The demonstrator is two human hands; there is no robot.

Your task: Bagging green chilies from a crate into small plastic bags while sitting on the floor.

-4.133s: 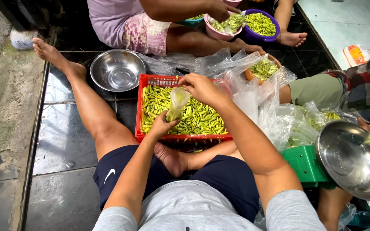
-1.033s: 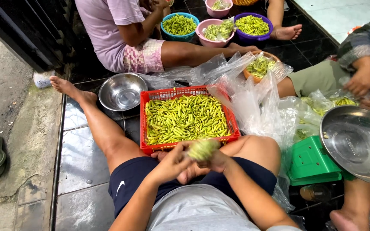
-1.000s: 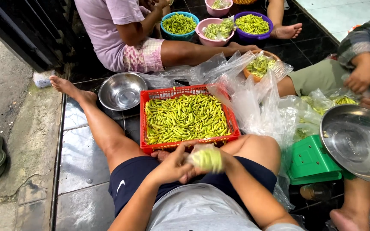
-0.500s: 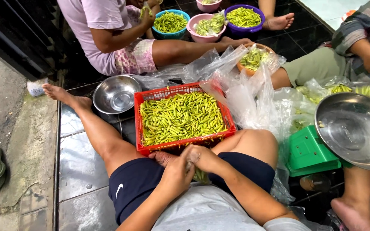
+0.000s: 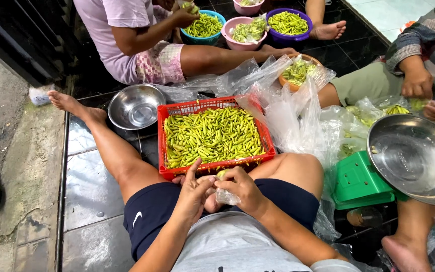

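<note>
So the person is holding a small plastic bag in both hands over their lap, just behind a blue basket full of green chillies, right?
Not quite: the head view shows the basket of green chillies is red, not blue. The rest holds: the left hand and right hand grip a small plastic bag over the lap, just behind it.

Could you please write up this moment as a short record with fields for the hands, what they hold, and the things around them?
left hand: pinching the top of a small clear bag
right hand: gripping the same small clear bag of green chillies, over the lap
red basket: just ahead of the hands, full of green chillies
steel bowl: left of the basket
green scale: at right, steel pan on top
others: people seated around bowls of chillies
</note>
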